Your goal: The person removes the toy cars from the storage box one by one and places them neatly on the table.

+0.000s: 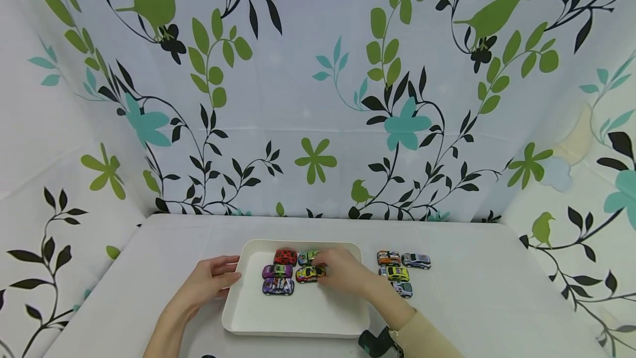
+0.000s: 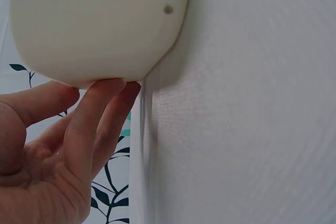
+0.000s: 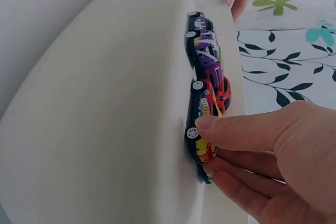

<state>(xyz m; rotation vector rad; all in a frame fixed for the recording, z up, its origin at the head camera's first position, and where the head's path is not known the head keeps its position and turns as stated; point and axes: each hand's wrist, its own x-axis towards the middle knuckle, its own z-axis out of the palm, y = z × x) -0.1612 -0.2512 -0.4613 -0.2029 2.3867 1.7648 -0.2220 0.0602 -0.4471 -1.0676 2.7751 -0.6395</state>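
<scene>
My left hand (image 1: 215, 280) pinches the left rim of a shallow white tray (image 1: 298, 319), thumb and fingertips right at its edge. My right hand (image 1: 345, 272) reaches over the tray's right half and pinches a yellow and red toy car (image 3: 205, 124) between thumb and fingers. Beside that car, a green and blue toy car (image 1: 307, 257) is partly hidden by the hand. To their left in the tray are a red toy car with black spots (image 1: 285, 257), a purple toy car (image 1: 277, 271) and a violet patterned toy car (image 1: 278, 287).
Right of the tray, on the white tabletop (image 1: 477, 291), stand an orange toy car (image 1: 388, 258), a silver and blue one (image 1: 416, 261), a yellow one (image 1: 395, 273) and a pale one (image 1: 402, 289) partly covered. A dark object (image 1: 374, 342) lies near my right sleeve. Leaf-patterned cloth hangs behind.
</scene>
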